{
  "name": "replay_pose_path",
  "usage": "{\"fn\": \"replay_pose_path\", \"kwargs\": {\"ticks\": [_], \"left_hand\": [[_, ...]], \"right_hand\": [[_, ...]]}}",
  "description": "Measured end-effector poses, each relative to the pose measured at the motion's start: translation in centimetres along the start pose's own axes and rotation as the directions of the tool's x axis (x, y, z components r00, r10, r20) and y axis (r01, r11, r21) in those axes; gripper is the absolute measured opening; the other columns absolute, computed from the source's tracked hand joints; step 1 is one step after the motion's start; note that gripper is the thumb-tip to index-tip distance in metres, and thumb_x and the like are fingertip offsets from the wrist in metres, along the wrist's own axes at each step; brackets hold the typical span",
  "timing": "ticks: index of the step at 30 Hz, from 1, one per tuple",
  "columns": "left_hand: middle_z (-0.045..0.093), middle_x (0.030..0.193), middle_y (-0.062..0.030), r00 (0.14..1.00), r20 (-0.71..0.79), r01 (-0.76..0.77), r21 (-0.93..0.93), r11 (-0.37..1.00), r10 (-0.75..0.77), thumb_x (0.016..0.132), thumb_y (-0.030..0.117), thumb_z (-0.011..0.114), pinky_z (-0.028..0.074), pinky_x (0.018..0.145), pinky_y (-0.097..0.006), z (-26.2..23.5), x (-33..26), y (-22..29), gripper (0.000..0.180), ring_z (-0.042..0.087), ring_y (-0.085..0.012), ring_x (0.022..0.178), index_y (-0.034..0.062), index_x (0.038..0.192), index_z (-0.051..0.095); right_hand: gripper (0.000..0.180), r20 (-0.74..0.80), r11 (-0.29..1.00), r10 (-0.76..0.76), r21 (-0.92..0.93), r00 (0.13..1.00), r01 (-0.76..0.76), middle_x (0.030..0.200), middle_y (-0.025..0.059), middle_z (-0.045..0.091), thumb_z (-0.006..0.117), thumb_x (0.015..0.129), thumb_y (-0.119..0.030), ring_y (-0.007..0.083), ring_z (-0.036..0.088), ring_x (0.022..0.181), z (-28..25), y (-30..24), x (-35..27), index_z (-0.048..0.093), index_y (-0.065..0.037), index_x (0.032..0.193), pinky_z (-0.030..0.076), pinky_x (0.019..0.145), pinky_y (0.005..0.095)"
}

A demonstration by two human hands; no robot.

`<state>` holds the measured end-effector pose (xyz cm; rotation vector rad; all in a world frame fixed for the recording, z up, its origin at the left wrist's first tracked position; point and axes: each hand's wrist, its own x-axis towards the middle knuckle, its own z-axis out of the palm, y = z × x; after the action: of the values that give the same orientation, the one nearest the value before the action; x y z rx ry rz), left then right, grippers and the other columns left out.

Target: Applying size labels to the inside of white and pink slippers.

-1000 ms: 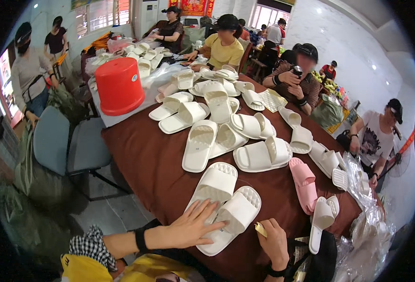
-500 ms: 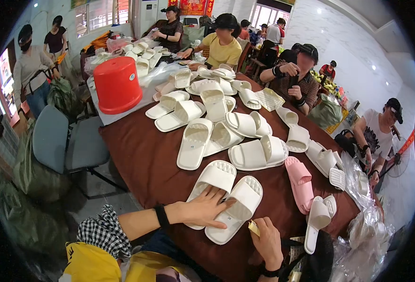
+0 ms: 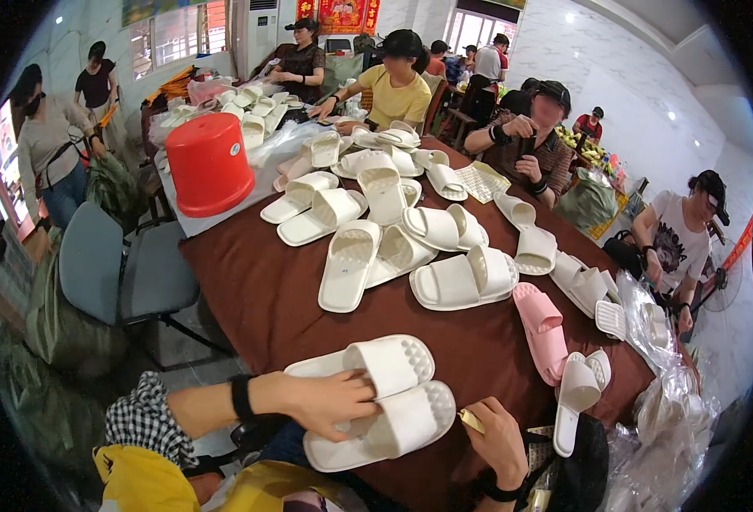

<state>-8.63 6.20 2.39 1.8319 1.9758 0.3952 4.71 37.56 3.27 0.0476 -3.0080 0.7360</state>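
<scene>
A pair of white slippers (image 3: 415, 418) lies side by side at the table's near edge, toes pointing right. My left hand (image 3: 329, 403) grips the pair, its fingers tucked into the two foot openings; the fingertips are hidden under the straps. Just to the right, my right hand (image 3: 498, 439) is closed, pinching a small pale-yellow piece (image 3: 472, 420), perhaps a sticker or slip; its kind does not show clearly. Beyond the pair, more white slippers (image 3: 466, 279) are spread over the brown cloth (image 3: 257, 290). A pink slipper (image 3: 540, 333) lies to the right.
A red bucket (image 3: 210, 166) stands upside down at the table's far left. Beside the table is a grey chair (image 3: 95, 264). Clear plastic bags (image 3: 662, 410) hang over the right edge, near a white slipper (image 3: 577, 397). Several people sit or stand around the room.
The near pair of slippers has been turned clockwise by my left hand and drawn closer to me. My right hand has shifted slightly right, still pinching the small yellow piece.
</scene>
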Motion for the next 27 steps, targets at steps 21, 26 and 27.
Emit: {"fn": "replay_pose_path", "kwargs": {"ticks": [21,26,27], "left_hand": [[0.055,0.096,-0.0116,0.661,-0.700,0.125,-0.253,0.959,-0.270,0.082,0.013,0.069,0.033,0.117,-0.052,9.4,2.2,7.9,0.013,0.057,-0.0309,0.115,0.0018,0.087,0.064],[0.061,0.099,-0.0132,0.553,-0.764,0.134,-0.313,0.940,-0.333,0.077,0.005,0.065,0.037,0.114,-0.048,6.8,0.3,7.0,0.019,0.060,-0.0329,0.109,0.0004,0.095,0.068],[0.064,0.103,-0.0144,0.469,-0.810,0.134,-0.328,0.935,-0.352,0.076,0.002,0.063,0.039,0.112,-0.047,5.9,-0.1,6.7,0.025,0.060,-0.0346,0.108,0.0005,0.100,0.070]], "right_hand": [[0.032,-0.054,0.993,0.057,-0.101,0.997,-0.062,0.107,0.0160,0.060,0.072,0.080,-0.001,0.0422,0.065,0.091,1.0,-0.2,0.6,0.059,-0.006,0.109,0.053,0.077,0.0502],[0.035,-0.015,0.984,0.111,-0.139,0.994,-0.112,0.108,0.0158,0.059,0.073,0.080,-0.002,0.0417,0.065,0.093,0.7,-0.3,0.3,0.058,-0.007,0.111,0.054,0.077,0.0500],[0.035,-0.019,0.985,0.110,-0.135,0.994,-0.111,0.108,0.0158,0.059,0.073,0.080,-0.002,0.0417,0.065,0.093,0.7,-0.3,0.4,0.058,-0.007,0.111,0.054,0.077,0.0500]]}}
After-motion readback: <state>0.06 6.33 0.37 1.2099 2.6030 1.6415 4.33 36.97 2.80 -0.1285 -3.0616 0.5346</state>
